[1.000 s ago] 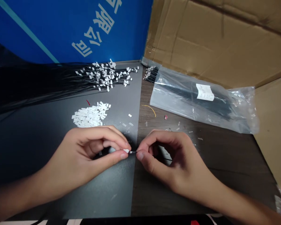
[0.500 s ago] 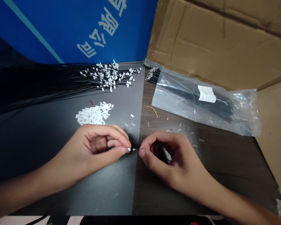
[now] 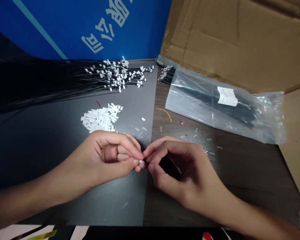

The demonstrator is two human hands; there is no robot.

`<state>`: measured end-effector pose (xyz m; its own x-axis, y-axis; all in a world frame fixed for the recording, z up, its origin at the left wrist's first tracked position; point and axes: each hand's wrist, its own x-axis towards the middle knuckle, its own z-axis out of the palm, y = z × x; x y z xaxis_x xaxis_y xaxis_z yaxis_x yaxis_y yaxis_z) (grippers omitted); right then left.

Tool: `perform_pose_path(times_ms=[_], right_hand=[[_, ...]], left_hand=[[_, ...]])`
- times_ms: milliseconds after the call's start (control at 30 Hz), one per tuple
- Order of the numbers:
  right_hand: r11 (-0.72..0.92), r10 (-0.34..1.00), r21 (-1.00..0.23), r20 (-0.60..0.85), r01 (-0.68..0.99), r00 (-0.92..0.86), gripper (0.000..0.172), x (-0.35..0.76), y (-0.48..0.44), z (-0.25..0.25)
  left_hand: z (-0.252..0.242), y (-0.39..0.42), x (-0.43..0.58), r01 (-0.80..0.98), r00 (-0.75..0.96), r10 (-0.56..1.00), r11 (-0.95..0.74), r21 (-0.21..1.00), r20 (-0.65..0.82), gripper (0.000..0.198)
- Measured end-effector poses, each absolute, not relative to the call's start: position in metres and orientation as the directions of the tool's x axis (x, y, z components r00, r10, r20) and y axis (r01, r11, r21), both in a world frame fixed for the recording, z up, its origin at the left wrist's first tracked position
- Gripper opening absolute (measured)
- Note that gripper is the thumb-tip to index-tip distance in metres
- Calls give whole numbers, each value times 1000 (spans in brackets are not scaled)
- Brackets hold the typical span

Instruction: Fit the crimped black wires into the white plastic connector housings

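Hands nearly meet at the centre of the frame, above the table (image 3: pixel 95 210). From the left edge, a forearm slants up to the left hand (image 3: pixel 100 163), its thumb and forefinger closed in a narrow pinch on a small white connector (image 3: pixel 141 162), other fingers curled behind. Just above this hand lies a pile of white connectors (image 3: pixel 101 118). Right of centre, the right hand (image 3: pixel 190 170) arches with knuckles raised, thumb and fingertips drawn close beside the white connector; they seem to pinch a thin dark wire (image 3: pixel 145 163), though the fingers hide most of it. Its forearm runs down to the lower right corner.
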<state>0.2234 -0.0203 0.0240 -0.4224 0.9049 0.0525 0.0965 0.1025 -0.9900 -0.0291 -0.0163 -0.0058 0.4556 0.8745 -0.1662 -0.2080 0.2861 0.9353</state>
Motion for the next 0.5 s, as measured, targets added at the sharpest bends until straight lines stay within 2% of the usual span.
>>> perform_pose_path(times_ms=[200,500], right_hand=[[56,909,-992,6,109,-417,17,223,-20,25],[73,922,-990,20,123,-386,17,223,-20,26]], left_hand=[[-2,-17,-29,-116,420,893,231,966,-163,18],[10,-15,-28,-6,371,908,212,977,-195,7]])
